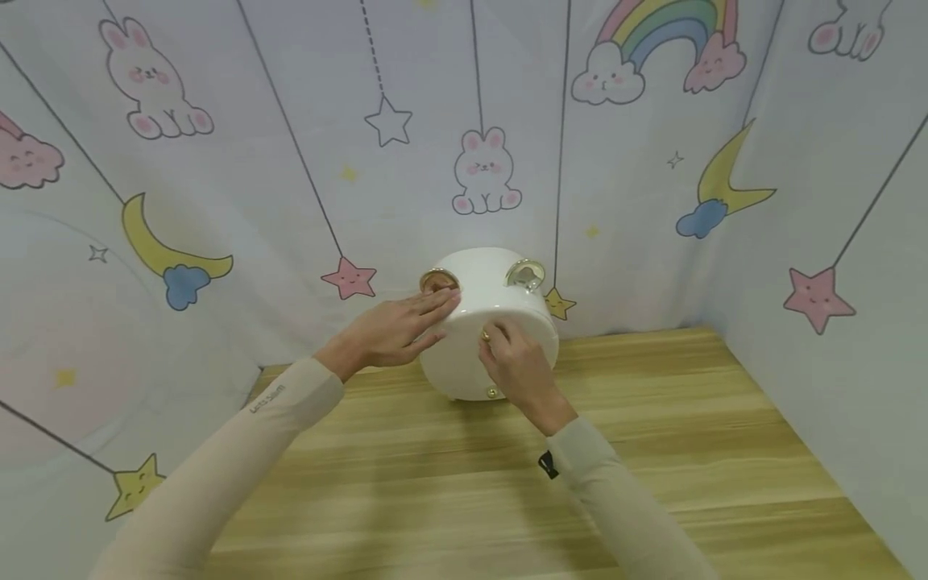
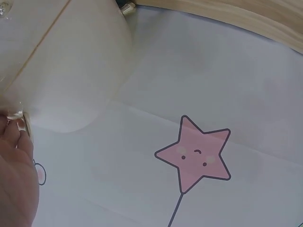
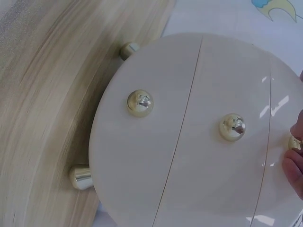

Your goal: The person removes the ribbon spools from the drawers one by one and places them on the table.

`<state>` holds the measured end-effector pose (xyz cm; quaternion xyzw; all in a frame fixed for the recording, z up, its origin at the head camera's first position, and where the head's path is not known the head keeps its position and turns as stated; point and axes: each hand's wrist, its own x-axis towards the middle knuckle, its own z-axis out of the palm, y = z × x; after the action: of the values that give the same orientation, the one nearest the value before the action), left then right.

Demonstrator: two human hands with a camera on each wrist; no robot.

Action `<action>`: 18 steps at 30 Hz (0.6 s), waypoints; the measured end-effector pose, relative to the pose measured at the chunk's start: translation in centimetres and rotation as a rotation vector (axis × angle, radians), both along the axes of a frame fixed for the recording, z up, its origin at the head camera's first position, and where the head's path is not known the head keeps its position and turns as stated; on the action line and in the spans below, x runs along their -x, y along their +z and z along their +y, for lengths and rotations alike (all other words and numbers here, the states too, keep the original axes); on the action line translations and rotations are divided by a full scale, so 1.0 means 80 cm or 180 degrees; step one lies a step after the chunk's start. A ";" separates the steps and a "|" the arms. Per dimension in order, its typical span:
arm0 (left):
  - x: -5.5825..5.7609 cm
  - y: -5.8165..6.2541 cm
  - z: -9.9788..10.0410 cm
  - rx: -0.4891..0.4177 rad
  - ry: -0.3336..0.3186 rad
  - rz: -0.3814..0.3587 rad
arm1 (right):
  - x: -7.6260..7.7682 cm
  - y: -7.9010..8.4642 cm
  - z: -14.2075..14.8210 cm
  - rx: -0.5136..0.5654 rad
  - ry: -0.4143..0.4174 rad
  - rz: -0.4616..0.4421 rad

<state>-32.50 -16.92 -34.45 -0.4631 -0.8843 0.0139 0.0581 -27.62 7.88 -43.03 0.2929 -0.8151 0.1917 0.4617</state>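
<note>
A glossy white round jewelry box point(image 1: 453, 362) with gold ball knobs stands at the back of the table. Two gold-rimmed loops rise from its top, like ears. My left hand point(image 1: 391, 332) rests on the box's upper left, fingers extended beside the left loop point(image 1: 440, 275). With thumb and fingers, my right hand point(image 1: 518, 366) pinches the top knob point(image 3: 294, 143). In the right wrist view, thin seams split the box's front into three sections. The middle knob point(image 3: 232, 126) and the bottom knob point(image 3: 140, 103) show there untouched.
Short gold feet point(image 3: 81, 177) support the box on the wood-grain table point(image 1: 406, 483). A white cloth backdrop point(image 1: 406, 201) printed with rabbits, stars and moons rises close behind and along both sides.
</note>
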 end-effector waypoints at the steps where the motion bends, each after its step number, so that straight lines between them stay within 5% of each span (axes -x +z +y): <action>1: 0.000 0.001 -0.001 0.0018 -0.0009 -0.0011 | 0.000 0.000 0.000 0.0008 0.0000 0.0010; 18: 0.000 0.001 -0.004 0.0144 -0.0068 -0.0043 | -0.031 0.000 0.007 0.0060 0.0121 -0.0012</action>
<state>-32.48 -17.23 -34.35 -0.4738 -0.8791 0.0301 0.0418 -25.11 8.47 -43.02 0.3036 -0.8084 0.2086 0.4591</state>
